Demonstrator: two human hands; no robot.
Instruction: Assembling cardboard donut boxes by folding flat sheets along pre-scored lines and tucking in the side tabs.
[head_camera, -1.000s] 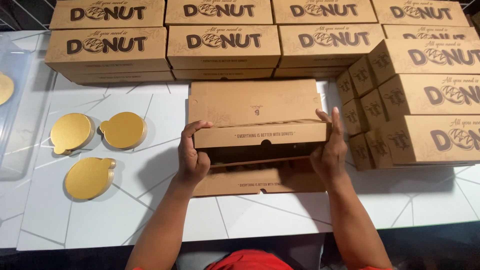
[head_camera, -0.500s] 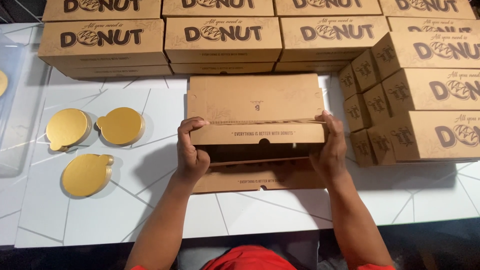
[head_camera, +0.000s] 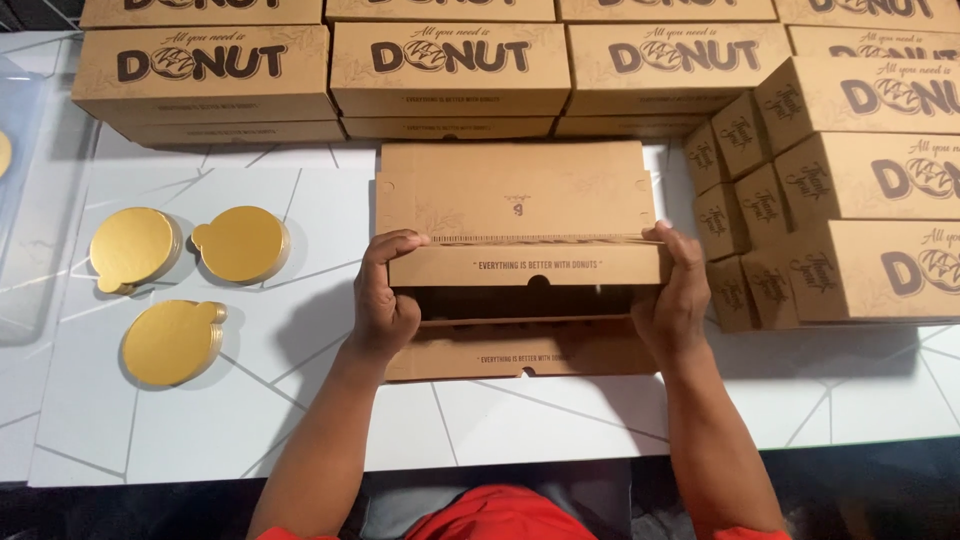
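Note:
A brown cardboard box (head_camera: 515, 200) lies in front of me on the white table (head_camera: 250, 420), its lid partly lowered so a dark gap shows above the front wall. My left hand (head_camera: 385, 295) grips the lid's left end, thumb on top of the front flap. On the other side my right hand (head_camera: 675, 295) holds the lid's right end the same way. Both hands pinch the front flap just above the box base (head_camera: 520, 355).
Closed brown boxes of the same kind are stacked along the back (head_camera: 450, 65) and piled at the right (head_camera: 850, 200). Three stacks of round gold cake boards (head_camera: 175, 340) lie on the table to the left. A clear plastic bin (head_camera: 20, 200) stands at the far left.
The lid has come down a little toward the base under both hands. The view has shifted slightly.

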